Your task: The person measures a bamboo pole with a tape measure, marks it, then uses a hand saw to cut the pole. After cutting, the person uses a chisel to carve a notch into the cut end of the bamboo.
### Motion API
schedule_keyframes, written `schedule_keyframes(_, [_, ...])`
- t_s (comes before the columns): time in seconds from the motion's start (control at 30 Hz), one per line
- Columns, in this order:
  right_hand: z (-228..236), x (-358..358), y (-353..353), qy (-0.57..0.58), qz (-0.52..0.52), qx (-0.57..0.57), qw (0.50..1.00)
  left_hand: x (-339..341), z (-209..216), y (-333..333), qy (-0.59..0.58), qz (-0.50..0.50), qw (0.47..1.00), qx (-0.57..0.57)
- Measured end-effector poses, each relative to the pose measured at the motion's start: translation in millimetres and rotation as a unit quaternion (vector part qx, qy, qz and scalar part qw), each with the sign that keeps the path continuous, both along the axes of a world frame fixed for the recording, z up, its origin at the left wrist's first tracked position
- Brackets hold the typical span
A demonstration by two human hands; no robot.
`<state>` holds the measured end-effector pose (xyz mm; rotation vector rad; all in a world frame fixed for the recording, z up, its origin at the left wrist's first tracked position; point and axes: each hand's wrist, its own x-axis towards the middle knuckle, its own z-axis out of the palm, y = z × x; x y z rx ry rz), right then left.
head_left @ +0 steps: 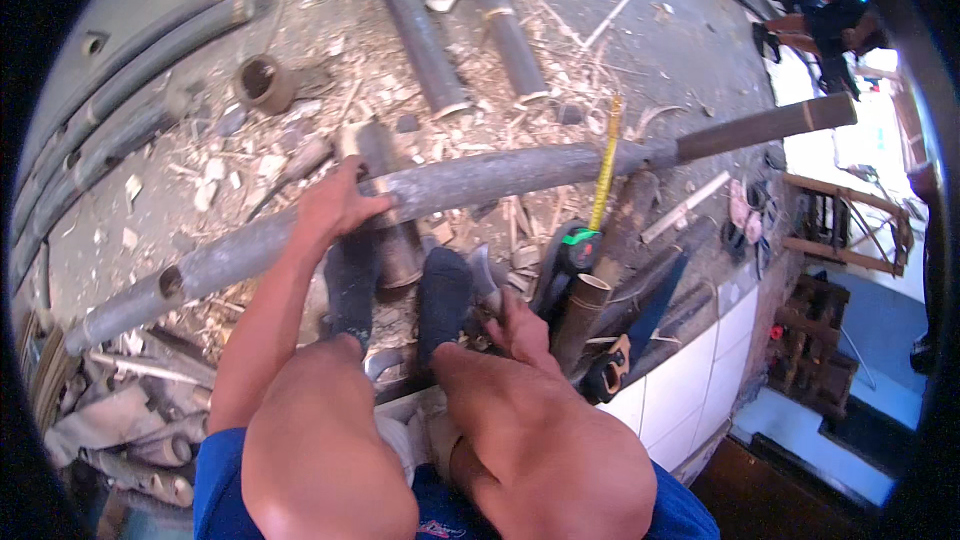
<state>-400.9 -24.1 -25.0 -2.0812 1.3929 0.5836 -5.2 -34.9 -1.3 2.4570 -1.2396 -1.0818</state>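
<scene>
A long grey bamboo pole (470, 178) lies slantwise across the view, with a notch cut near its left end and a darker, thinner length (765, 127) at its right end. My left hand (340, 204) is wrapped over its middle, thumb pointing right. Under the pole there, a short thick bamboo piece (400, 252) lies crosswise beside my dark-socked feet. Low by my right foot, my right hand (520, 332) is closed on a bladed hand tool (486, 275), its pale metal blade pointing up. My knee and fingers hide most of the handle.
A tape measure (577, 248) with its yellow tape drawn out touches the pole. Right of it lie a bamboo stub (583, 310) and a handsaw (625, 345). Wood chips (330, 65) litter the floor. Two bamboo lengths (415, 30) lie ahead; more poles (130, 70) lie left.
</scene>
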Motion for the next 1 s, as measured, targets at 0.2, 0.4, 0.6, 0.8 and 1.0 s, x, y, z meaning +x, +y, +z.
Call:
schedule_keyframes(0.2, [41, 3, -23, -0.026, -0.078, 0.016, 0.996, 4, -3, -8, -0.003, -0.01, 1.0, 0.007])
schedule_keyframes(0.4, [63, 43, -28, -0.312, -0.213, 0.021, 0.926, 6, -6, -10, 0.007, -0.011, 0.999, 0.037])
schedule_keyframes(0.6, [61, 141, -33, -0.305, -0.142, 0.08, 0.938, 5, -5, -11, -0.007, -0.006, 0.999, 0.041])
schedule_keyframes(0.8, [52, 173, -37, -0.329, -0.131, 0.084, 0.932, 8, -8, -10, -0.007, -0.023, 0.999, 0.032])
schedule_keyframes(1.0, [45, 168, -35, -0.312, -0.121, 0.088, 0.938, 5, -12, -7, -0.002, -0.003, 1.0, 0.015])
